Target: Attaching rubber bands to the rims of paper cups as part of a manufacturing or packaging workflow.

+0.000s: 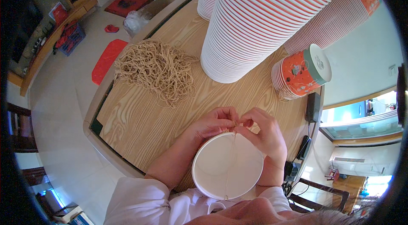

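Observation:
A white paper tub [209, 157] stands close to my body at the table's near edge, its round mouth facing up. A thin tan string [230, 161] runs across that mouth from the far rim to the near rim. At the far rim my left hand [214, 123] and my right hand [265, 130] meet, thumbs and fingertips pinched on the string's end. The exact knot or loop between the fingertips is too small to make out. Farther left on the table lies a tangled heap of tan string [155, 70].
Tall nested stacks of paper tubs [255, 29] rise at the back. A short stack of orange printed tubs [295, 72] lies at the right. A black power adapter [313, 107] and cables sit along the right edge. A red stool [107, 60] stands beyond the left edge.

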